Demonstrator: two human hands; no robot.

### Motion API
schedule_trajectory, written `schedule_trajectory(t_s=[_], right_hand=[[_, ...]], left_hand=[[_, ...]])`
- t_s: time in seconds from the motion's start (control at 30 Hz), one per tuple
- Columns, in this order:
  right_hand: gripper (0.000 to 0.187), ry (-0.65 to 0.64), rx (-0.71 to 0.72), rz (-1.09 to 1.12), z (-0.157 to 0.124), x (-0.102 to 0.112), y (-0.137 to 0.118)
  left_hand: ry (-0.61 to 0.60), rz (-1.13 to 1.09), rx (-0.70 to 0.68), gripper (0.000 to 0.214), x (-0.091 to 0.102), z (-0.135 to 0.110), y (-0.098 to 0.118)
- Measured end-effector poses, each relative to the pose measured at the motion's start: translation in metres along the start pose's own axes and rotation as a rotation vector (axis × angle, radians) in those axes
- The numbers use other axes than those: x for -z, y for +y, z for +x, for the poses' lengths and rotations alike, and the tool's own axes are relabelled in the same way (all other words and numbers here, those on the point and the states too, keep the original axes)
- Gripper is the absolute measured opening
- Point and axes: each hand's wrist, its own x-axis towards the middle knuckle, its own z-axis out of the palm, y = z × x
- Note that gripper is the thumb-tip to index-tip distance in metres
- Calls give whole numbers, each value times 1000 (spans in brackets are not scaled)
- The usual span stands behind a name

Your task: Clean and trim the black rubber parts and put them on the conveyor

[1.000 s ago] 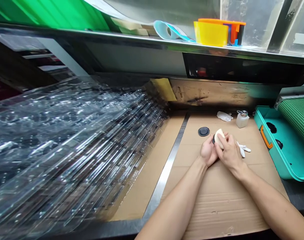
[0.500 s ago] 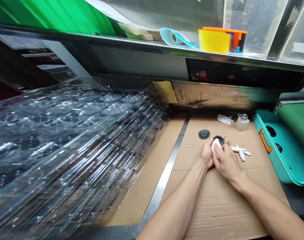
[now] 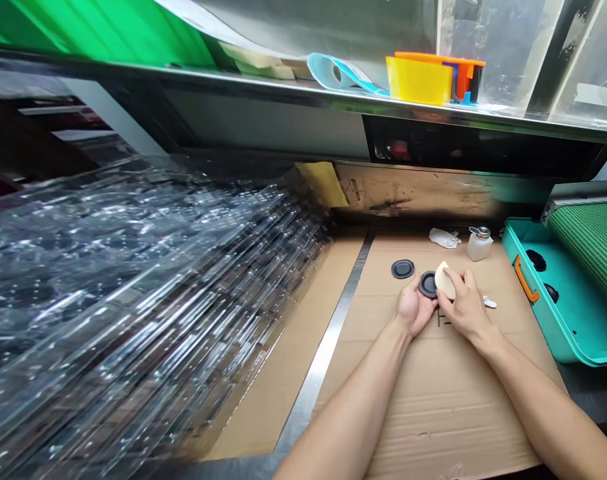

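Observation:
My left hand [image 3: 414,308] is closed round the edge of a round black disc-shaped part [image 3: 427,285], its ringed face turned up. Between the fingers and thumb of my right hand [image 3: 464,303] is a cream-coloured sponge pad [image 3: 444,280], just to the right of the disc. A similar black disc [image 3: 402,269] lies on the cardboard [image 3: 428,393] beyond my left hand. A white glove or cloth [image 3: 490,302] shows only in part behind my right hand.
Stacked clear plastic trays [image 3: 173,320] fill the left side. A small pump bottle [image 3: 480,244] and a crumpled white cloth [image 3: 444,238] stand and lie at the back. On the right, a teal bin [image 3: 593,340] holds black parts beside a green conveyor belt [image 3: 596,233]. A shelf edge [image 3: 283,93] runs overhead.
My right hand has moved the sponge pad to the right, off the disc's face, uncovering it. My right hand now covers most of the white glove or cloth. The view has shifted slightly.

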Motion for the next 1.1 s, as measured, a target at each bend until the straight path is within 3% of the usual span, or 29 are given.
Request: schedule_trajectory(t_s=[0.1,0.2,0.3,0.5,0.63,0.77,0.9,1.03,1.1], right_hand=[[60,-21,12,128,-6,5,-1],[46,-79,-63,157,-8,8,-8],[40,-140,-115,94,-4,6,-17],[42,-97,-245,-118,14,0,-28],[43,-170,-167,-157,11,2,-32],[42,-140,-239,-211,9,4,-27],[41,-177,-178,-234,9,3,-19],[40,-120,-309,-249,11,5,-16],[39,-125,-269,-213,7,6,-18]], left_hand=[[-29,-11,-4,41,-1,0,-3],[-43,6,17,39,-3,-1,-9],[-56,16,20,36,-6,-3,-15],[-19,13,-14,38,-6,-3,-18],[-22,-11,-15,38,-3,-2,-17],[-15,-8,-34,38,-4,-1,-15],[2,-19,-35,38,-3,-1,-12],[33,-44,-59,33,-3,-2,-12],[36,-31,-51,34,-3,-3,-13]])
